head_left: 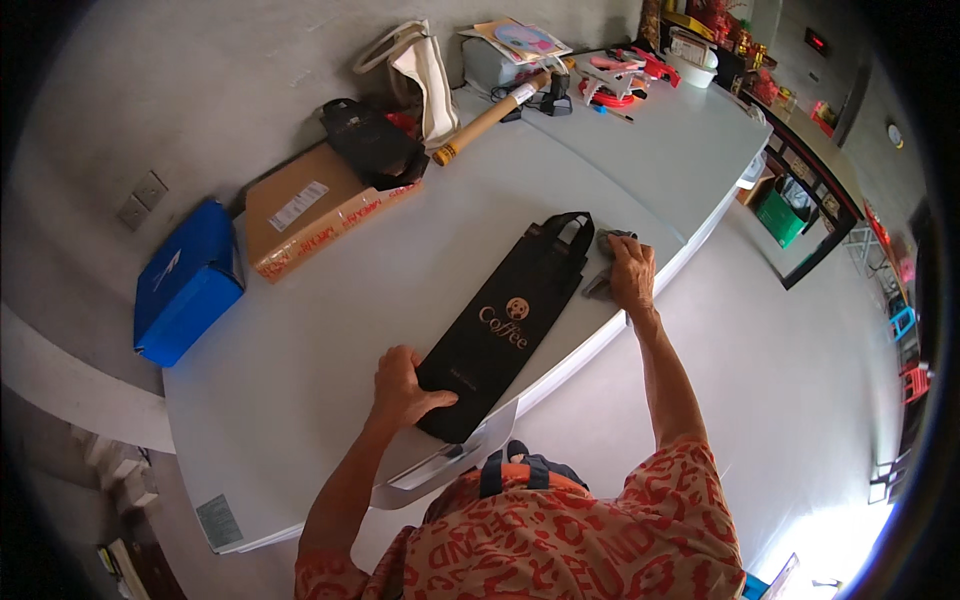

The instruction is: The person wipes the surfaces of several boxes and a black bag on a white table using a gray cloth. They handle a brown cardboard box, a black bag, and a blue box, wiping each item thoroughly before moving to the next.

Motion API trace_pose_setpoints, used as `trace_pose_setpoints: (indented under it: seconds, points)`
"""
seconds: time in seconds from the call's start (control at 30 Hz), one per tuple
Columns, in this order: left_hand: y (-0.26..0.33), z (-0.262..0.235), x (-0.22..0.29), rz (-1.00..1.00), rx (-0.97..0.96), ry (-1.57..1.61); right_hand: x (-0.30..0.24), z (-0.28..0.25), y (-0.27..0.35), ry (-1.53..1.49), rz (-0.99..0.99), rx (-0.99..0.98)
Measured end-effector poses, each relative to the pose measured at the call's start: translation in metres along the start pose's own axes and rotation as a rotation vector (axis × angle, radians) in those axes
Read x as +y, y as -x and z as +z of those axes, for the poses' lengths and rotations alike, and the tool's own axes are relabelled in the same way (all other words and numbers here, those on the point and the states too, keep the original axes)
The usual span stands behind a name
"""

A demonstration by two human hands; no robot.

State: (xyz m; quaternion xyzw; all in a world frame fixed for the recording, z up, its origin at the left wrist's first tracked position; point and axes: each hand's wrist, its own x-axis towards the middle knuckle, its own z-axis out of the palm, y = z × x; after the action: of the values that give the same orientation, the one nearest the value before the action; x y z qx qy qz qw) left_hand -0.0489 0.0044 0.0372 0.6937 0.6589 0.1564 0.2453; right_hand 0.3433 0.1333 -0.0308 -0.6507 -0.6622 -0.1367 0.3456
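Observation:
A long black bag with looped handles (510, 320) lies flat on the pale grey table (330, 300), its handles pointing away from me. My left hand (402, 390) presses down on the bag's near end, the thumb resting on the fabric. My right hand (630, 272) rests on a crumpled grey cloth (604, 262) just right of the bag's handles, close to the table's right edge.
A blue box (186, 282) and a brown cardboard box (305, 210) sit at the table's left. Another black bag (372, 142), a white tote (415, 62), a cardboard tube (490, 118), red tools (615, 78) and a grey box with papers crowd the far end.

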Motion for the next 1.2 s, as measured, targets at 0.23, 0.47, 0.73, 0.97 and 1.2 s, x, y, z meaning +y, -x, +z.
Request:
trace_pose_setpoints:
  seconds: [0.23,0.47,0.73,0.97,1.2]
  points:
    - [0.026,-0.017,-0.002,-0.054,0.084,0.684,0.001,-0.011,-0.047,0.046,0.123,-0.105]
    - [0.047,-0.044,0.005,-0.018,0.142,0.696,-0.092,-0.072,-0.102,-0.317,-0.540,-0.463]
    - [0.055,-0.073,-0.029,0.028,0.454,0.481,-0.107,-0.053,-0.089,-0.966,-0.286,-1.143]
    - [0.038,-0.097,-0.056,-0.110,1.258,0.314,-0.149,-0.056,-0.081,-1.356,0.079,-0.823]
    - [0.025,-0.045,-0.065,-0.105,0.803,0.529,-0.222,-0.021,-0.158,-1.439,0.273,-0.488]
